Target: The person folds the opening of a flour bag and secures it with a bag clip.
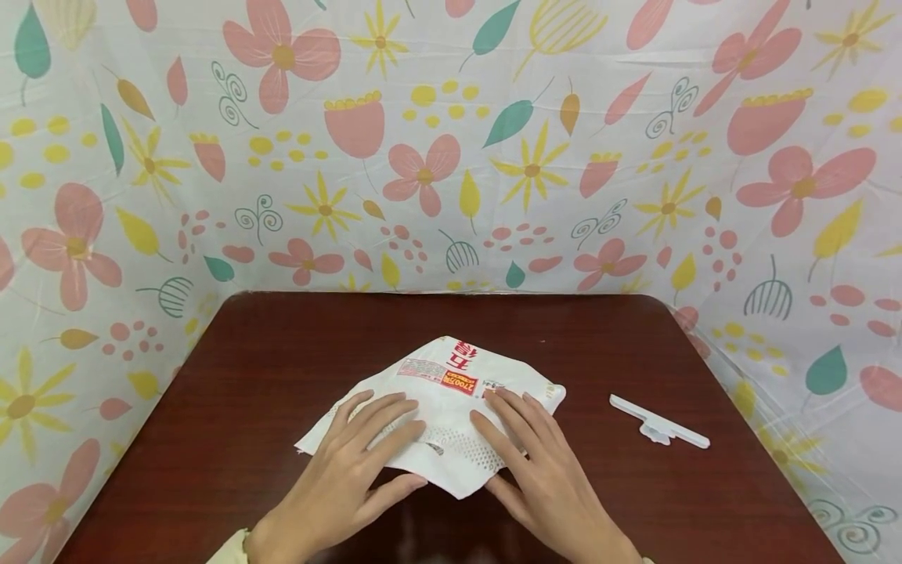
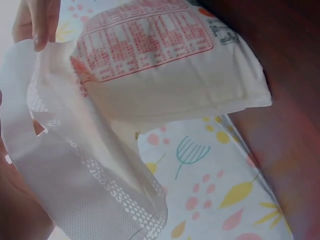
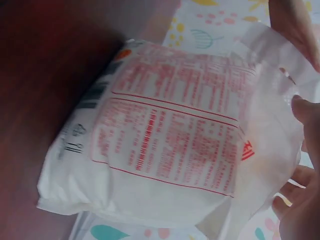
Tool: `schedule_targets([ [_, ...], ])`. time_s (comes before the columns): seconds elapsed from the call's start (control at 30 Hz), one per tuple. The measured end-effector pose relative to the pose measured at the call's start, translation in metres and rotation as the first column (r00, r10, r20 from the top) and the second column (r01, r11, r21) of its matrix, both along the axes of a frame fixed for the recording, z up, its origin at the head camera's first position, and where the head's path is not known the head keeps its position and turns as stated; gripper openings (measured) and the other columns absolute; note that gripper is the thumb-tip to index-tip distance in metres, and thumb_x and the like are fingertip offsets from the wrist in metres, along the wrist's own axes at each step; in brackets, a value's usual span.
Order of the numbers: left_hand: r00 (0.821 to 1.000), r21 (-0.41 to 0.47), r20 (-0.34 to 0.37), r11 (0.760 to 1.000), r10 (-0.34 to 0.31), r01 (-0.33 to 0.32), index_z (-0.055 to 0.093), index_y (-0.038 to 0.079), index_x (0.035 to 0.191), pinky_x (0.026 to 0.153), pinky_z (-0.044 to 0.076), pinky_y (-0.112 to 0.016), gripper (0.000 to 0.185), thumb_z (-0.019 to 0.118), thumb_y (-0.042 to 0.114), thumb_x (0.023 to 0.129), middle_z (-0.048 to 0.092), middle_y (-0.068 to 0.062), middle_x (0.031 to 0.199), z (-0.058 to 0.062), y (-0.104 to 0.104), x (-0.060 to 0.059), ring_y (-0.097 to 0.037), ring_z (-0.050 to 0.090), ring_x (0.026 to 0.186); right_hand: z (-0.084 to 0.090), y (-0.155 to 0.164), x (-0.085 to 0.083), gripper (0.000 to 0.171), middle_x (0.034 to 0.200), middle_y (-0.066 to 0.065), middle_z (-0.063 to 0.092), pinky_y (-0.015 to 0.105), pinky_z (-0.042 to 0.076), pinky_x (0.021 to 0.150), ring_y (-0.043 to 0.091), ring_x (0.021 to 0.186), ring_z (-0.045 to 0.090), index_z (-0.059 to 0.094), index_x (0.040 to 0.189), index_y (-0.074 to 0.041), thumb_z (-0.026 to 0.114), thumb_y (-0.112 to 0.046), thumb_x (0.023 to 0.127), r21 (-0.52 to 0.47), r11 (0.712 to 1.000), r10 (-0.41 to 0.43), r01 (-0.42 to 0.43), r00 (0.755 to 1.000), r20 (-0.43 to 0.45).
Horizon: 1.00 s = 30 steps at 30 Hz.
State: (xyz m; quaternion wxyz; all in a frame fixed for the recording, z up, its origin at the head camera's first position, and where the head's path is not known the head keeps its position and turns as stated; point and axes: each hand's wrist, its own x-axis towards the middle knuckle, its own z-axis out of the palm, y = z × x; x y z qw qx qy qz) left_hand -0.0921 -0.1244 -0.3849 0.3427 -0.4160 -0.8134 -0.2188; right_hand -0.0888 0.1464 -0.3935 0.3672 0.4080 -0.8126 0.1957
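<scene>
A full white plastic bag with red and yellow print (image 1: 458,381) stands on the table, its loose top folded over toward me. My left hand (image 1: 348,470) holds the left part of this flap, fingers spread on top and thumb at the near edge. On the right part my right hand (image 1: 546,466) grips likewise, its thumb partly hidden under the edge. The left wrist view shows the flap with its dotted band and handle slot hanging out from the bag's body (image 2: 165,95). Red printed text fills the bag's side (image 3: 170,130) in the right wrist view.
A white bag clip (image 1: 658,421) lies on the table to the right of my right hand. The dark reddish-brown table (image 1: 211,392) has rounded far corners. A flower-patterned sheet (image 1: 451,157) hangs behind it and along both sides.
</scene>
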Motion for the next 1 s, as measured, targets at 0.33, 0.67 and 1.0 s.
schedule_targets([
  [0.33,0.997,0.077,-0.072,0.996,-0.039,0.045,0.069,0.006,0.115,0.106,0.032,-0.052,0.041,0.056,0.041,0.101,0.067,-0.008,0.113,0.016,-0.007,-0.001,-0.026,0.063,0.109,0.03,-0.002,-0.01,0.037,0.122,0.017,0.066,0.041,0.042,0.096,0.037,0.109,0.059,0.069,0.122,-0.002,0.041,-0.008,0.098,-0.075,0.994,0.066,-0.076,0.99,-0.129],
  [0.67,0.985,0.173,-0.166,0.985,0.052,-0.023,0.071,0.004,0.095,0.109,0.028,-0.054,0.027,0.052,0.021,0.102,0.071,-0.008,0.096,0.034,-0.024,-0.012,-0.031,0.065,0.095,0.046,-0.001,-0.022,0.039,0.115,0.013,0.07,0.037,0.041,0.098,0.034,0.105,0.061,0.071,0.116,-0.001,0.04,-0.002,0.093,-0.155,0.983,0.083,-0.098,0.992,-0.098],
  [1.0,0.999,0.357,-0.007,0.933,0.052,-0.046,0.067,0.0,0.113,0.107,0.035,-0.035,0.037,0.066,0.033,0.096,0.062,-0.016,0.123,0.043,-0.042,-0.029,-0.032,0.059,0.109,0.056,0.003,-0.034,0.03,0.11,0.008,0.072,0.028,0.041,0.097,0.028,0.104,0.063,0.072,0.115,-0.004,0.049,-0.009,0.097,-0.281,0.956,0.092,-0.08,0.995,0.032],
])
